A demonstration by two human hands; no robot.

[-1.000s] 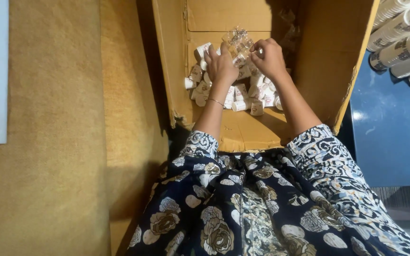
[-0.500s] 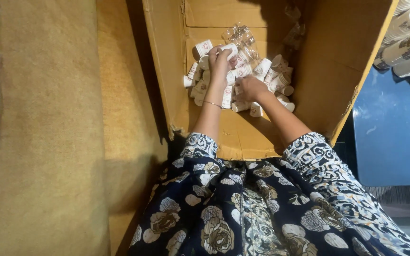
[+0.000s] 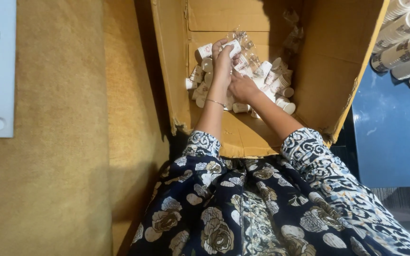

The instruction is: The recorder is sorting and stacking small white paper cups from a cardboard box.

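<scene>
A small white paper cup [image 3: 232, 46] is gripped by the left hand [image 3: 224, 59] at 12 o'clock in the brown cardboard box [image 3: 257, 137]; the right hand [image 3: 243, 87], grip unclear, could topple the loose white cup pile [image 3: 274, 78]

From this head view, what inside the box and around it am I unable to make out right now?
- Right hand fingertips: buried among the small white cups, grip unclear.
- Left hand holds one cup; the palm side is turned away.
- Clear plastic wrap: glare hides its contents.
- Cardboard box far corner: in shadow.
- Cup stacks at right: cut off by the frame edge.
</scene>
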